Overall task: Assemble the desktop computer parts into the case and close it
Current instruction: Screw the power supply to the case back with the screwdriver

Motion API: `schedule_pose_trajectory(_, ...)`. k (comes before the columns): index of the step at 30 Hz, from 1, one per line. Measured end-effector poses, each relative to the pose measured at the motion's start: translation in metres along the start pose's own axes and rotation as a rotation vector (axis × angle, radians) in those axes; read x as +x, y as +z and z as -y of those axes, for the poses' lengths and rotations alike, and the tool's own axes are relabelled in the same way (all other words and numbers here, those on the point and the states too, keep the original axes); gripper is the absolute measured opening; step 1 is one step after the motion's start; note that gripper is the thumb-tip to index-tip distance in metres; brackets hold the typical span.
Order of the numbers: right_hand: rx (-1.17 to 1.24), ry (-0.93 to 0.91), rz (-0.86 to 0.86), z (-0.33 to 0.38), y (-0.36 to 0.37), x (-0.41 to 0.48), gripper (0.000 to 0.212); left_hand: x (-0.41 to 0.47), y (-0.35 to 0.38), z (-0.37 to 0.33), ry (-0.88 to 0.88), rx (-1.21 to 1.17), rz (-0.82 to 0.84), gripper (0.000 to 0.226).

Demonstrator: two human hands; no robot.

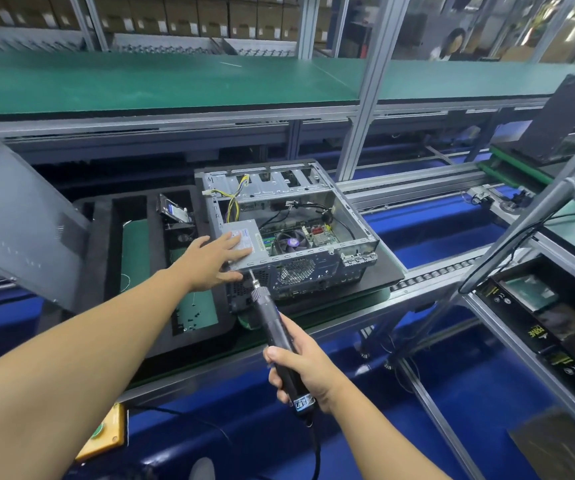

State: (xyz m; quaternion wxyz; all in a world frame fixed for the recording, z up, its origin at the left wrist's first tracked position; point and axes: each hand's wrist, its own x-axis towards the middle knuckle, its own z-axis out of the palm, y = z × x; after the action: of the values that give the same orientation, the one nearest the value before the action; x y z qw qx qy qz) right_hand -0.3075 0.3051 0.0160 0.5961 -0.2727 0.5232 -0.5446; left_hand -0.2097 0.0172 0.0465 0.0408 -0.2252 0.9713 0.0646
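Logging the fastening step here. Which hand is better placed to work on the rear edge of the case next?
Right. The right hand grips the electric screwdriver, its bit at the rear edge of the case; the left hand lies flat on the power supply, likely steadying it.

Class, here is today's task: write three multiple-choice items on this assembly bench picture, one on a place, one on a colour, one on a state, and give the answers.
1. The left hand rests on: A the power supply; B a keyboard; C a monitor.
2. The upper shelf top is: A orange; B green; C white.
3. The right hand is: A empty; B holding a hammer; C gripping the screwdriver.
Answers: A, its fingers lie flat on the grey box; B, a green mat covers it; C, fingers wrap the black handle.
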Motion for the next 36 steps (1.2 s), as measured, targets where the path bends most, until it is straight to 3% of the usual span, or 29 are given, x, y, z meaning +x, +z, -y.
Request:
schedule_pose_trajectory(6,-0.004,-0.032,0.007,0.005,0.014,0.017,0.081,-0.029,0.018,0.003,0.064,-0.259,-0.353,0.035)
schedule_pose_trajectory(8,0.01,-0.04,0.026,0.01,0.021,0.027,0.082,-0.041,0.016,0.008,-0.112,-0.465,-0.486,0.036)
schedule_pose_trajectory(10,0.031,-0.04,0.033,0.014,0.032,0.039,0.078,-0.055,0.013,0.02,-0.411,-0.695,-0.541,0.031)
schedule_pose_trajectory(12,0.039,-0.044,0.046,0.017,0.046,0.053,0.066,-0.067,0.011,0.035,-0.642,-0.927,-0.41,0.031)
schedule_pose_trajectory(14,0.025,-0.034,0.066,0.019,0.063,0.069,0.048,-0.082,0.01,0.047,-0.745,-1.089,-0.151,0.036)
schedule_pose_trajectory(16,-0.028,-0.012,0.079,0.021,0.083,0.086,0.038,-0.096,0.014,0.055,-0.724,-1.251,0.016,0.044)
schedule_pose_trajectory(18,-0.087,-0.001,0.093,0.02,0.103,0.104,0.037,-0.107,0.016,0.062,-0.664,-1.483,0.072,0.044)
schedule_pose_trajectory(21,-0.163,0.03,0.117,0.018,0.129,0.128,0.052,-0.122,0.029,0.077,-0.489,-1.961,0.069,0.042)
schedule_pose_trajectory(24,-0.191,0.084,0.144,0.012,0.149,0.151,0.056,-0.135,0.045,0.091,-0.322,-2.046,0.055,0.05)
schedule_pose_trajectory(28,-0.25,0.162,0.204,0.008,0.179,0.173,0.046,-0.154,0.055,0.109,-0.435,-2.051,-0.087,0.051)
schedule_pose_trajectory(34,-0.556,0.302,0.564,-0.006,0.235,0.197,0.017,-0.222,0.087,0.147,-0.561,-2.123,-0.085,0.052)
schedule_pose_trajectory(36,-0.589,0.351,0.622,-0.021,0.258,0.202,0.02,-0.252,0.1,0.154,-0.576,-2.157,-0.123,0.053)
